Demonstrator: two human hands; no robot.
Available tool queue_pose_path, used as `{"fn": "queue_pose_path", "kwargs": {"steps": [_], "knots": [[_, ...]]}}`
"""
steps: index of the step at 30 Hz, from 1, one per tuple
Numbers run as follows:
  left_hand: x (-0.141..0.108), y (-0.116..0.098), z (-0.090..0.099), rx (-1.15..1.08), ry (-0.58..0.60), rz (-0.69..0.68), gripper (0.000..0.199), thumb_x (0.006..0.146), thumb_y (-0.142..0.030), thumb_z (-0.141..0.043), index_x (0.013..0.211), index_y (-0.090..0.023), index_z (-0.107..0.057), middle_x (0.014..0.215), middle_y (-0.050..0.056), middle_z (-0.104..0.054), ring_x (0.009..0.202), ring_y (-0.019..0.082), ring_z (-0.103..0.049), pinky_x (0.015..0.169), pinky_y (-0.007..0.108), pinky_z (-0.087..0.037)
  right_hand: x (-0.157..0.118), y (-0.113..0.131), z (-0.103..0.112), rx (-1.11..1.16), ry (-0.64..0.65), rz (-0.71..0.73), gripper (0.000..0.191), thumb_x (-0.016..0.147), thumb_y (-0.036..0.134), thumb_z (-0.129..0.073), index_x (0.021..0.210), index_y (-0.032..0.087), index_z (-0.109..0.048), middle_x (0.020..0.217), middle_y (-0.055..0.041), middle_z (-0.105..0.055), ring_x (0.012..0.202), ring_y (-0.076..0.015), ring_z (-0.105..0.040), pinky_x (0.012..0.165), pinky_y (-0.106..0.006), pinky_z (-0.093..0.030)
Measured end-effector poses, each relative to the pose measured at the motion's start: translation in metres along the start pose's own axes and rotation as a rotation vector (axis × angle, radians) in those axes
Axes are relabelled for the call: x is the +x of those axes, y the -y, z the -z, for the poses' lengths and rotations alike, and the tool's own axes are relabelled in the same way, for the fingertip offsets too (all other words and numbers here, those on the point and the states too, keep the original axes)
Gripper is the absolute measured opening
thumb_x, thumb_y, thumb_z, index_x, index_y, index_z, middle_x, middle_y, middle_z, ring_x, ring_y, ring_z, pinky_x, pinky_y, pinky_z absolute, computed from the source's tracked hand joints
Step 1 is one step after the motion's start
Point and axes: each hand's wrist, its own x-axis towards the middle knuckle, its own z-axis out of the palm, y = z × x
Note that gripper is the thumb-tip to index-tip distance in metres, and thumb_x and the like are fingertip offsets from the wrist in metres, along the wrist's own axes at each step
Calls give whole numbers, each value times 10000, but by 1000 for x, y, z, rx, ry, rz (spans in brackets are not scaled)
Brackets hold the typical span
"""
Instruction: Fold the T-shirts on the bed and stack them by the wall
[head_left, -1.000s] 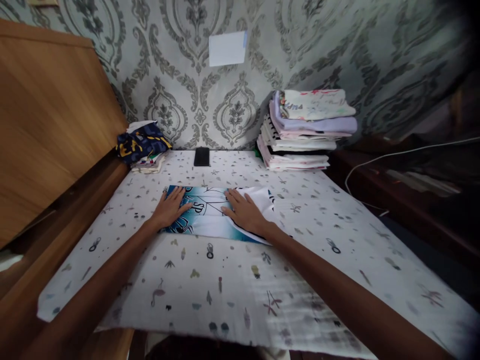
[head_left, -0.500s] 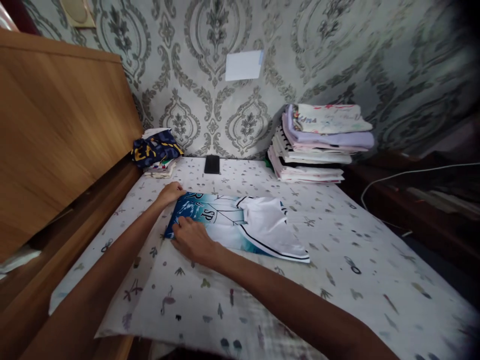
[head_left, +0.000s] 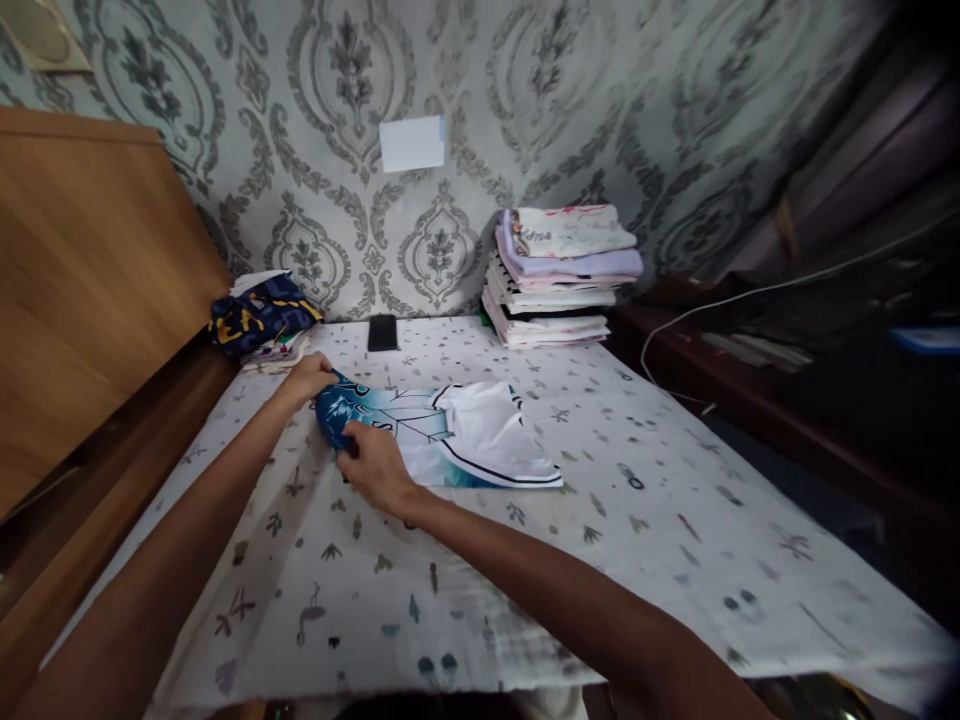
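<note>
A blue and white jersey with dark lettering lies folded lengthwise on the patterned sheet. Its white sleeve and black-striped edge point to the right. My left hand pinches the far corner of the blue end. At the near corner of that same end, my right hand grips the fabric between thumb and fingers. The blue end curves up slightly off the sheet between my two hands. Some fingertips are hidden by the cloth and by the hands themselves.
Folded clothes form a tall stack at the back right. A navy garment tops a smaller pile at the back left, near a wooden cabinet. A black phone-like object lies by the wall. Right of the bed runs a white cable.
Both hands have taken hold of the jersey's blue end, which has lifted and bent up from lying flat. The view has turned to the right.
</note>
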Motion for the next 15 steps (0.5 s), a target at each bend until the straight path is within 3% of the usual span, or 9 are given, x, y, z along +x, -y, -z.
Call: {"fn": "queue_pose_path", "kwargs": {"steps": [3, 7, 11, 15], "knots": [[-5, -36, -8, -66, 56, -58, 196, 676, -185, -645, 860, -187, -578, 628, -30, -573, 518, 118, -544, 478, 207, -395, -15, -18, 15, 446, -77, -177, 101, 745, 140, -562, 818, 204, -590, 683, 27, -640, 701, -181, -677, 598, -238, -477], [-11, -78, -44, -111, 173, -124, 205, 685, -172, -646, 888, -175, -623, 580, -39, -547, 481, 106, -532, 458, 192, -403, -36, -46, 30, 863, -55, -355, 122, 714, 112, -527, 787, 210, -535, 618, 59, -605, 594, -156, -682, 490, -201, -447], [-15, -100, -86, -128, 245, -137, 163, 675, -139, -655, 835, -162, -640, 527, -59, -491, 445, 98, -499, 431, 189, -400, -54, -67, 44, 997, -53, -443, 133, 731, 108, -524, 821, 202, -554, 637, 47, -658, 596, -153, -703, 486, -195, -462], [-16, -103, -115, -157, 272, -94, 101, 691, -128, -667, 775, -153, -617, 509, -63, -471, 440, 102, -506, 442, 202, -432, -63, -78, 54, 1022, -38, -484, 185, 766, 80, -488, 889, 196, -564, 660, 36, -689, 595, -140, -709, 507, -192, -487]]}}
